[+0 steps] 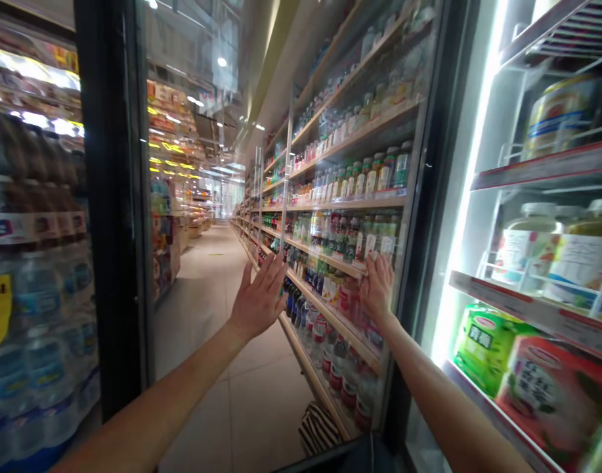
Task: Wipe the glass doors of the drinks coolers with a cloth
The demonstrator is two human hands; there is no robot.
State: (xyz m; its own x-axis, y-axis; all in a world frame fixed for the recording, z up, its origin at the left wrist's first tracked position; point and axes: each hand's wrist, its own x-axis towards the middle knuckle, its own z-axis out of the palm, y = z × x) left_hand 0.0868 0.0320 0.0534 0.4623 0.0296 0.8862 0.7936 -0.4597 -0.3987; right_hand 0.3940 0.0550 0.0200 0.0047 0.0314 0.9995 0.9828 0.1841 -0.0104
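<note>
In the head view, a glass door (197, 328) with a dark frame (116, 263) stands in front of me. My left hand (260, 295) is raised at its middle, palm toward the glass and fingers spread, holding nothing that I can see. Farther right, near the door's right frame edge, my right hand (378, 287) is also up against or close to the glass. Its fingers point upward and lie near each other, with no object visible in them. Whether either palm actually touches the pane cannot be told. Rows of bottles (369, 176) on shelves show in the glass behind both hands.
At right is a lit cooler with wire shelves, bottled drinks (527, 240), a green pack (488, 345) and a red pack (551, 401). Stacked water bottles (39, 355) stand at left. A black-and-white striped item (320, 430) shows low down. A tiled aisle (215, 253) runs back.
</note>
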